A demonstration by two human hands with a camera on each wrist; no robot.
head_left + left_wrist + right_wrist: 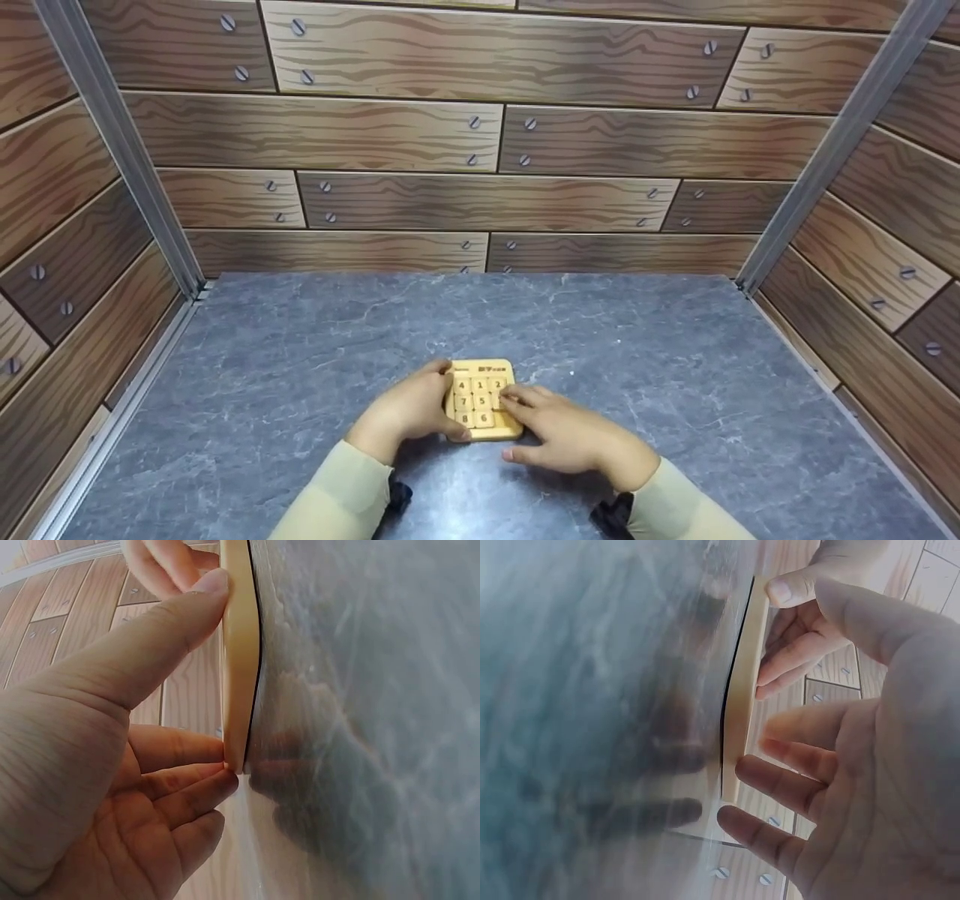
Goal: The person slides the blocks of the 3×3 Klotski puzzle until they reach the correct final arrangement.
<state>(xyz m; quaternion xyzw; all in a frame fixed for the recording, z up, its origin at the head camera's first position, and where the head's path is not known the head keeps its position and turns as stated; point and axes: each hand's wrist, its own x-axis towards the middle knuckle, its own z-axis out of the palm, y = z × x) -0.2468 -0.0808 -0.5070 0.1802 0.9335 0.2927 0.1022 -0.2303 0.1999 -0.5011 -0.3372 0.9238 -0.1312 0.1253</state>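
Observation:
A wooden number slide puzzle [491, 434] lies flat on the table, its tiles marked with digits such as 4, 1, 2, 7, 5, 8 and 6. A gap shows in its lower right corner. The left hand [409, 405] grips the puzzle's left side, thumb at the near edge and fingers round the far corner. In the left wrist view the thumb presses the rim of the board [240, 652]. Fingertips of the right hand [574, 435] rest on the right column's middle tile, hiding its digit; the right thumb stands apart from the board.
A dark grey marbled tabletop [337, 322] surrounds the puzzle. Wood-plank panels [420, 199] stand behind and on both sides, with metal corner posts [142, 180] at left and right. Small white specks lie right of the puzzle.

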